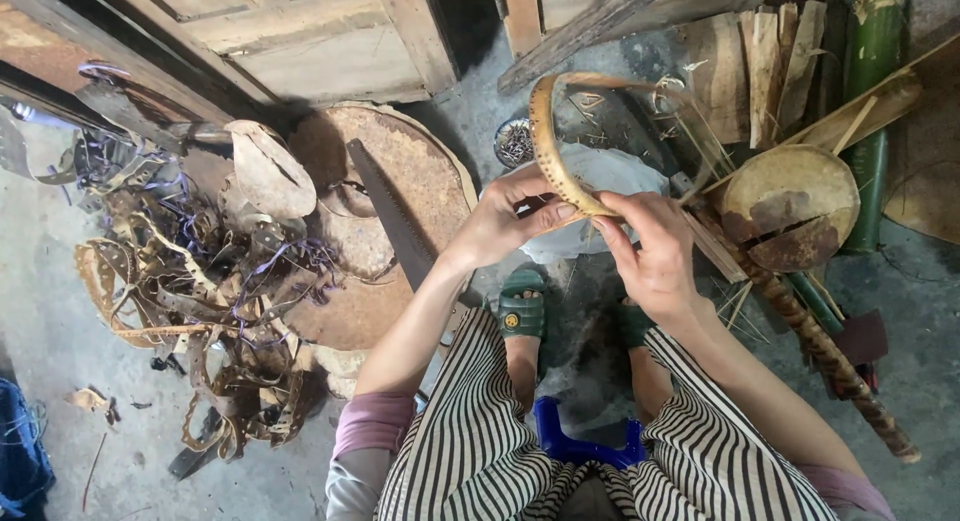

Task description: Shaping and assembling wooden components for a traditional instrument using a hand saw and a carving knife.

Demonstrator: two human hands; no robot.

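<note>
A curved bamboo strip bent into a hoop [546,141] rises in front of me, pale yellow with small dots along its face. My left hand [505,221] pinches the lower part of the hoop from the left, thumb on top. My right hand [650,256] grips the same spot from the right, fingers wrapped around the strip's end. Thin splints stick out at the hoop's far side [690,111]. Below the hands are my striped trousers and green sandals [522,306].
A hand saw [390,216] lies on a rusty round metal plate [420,181]. A heap of dark bark strips [200,281] sits at left. A cracked round wooden block [790,206], split wood, green bamboo poles [875,41] and a rough stick [830,356] lie at right.
</note>
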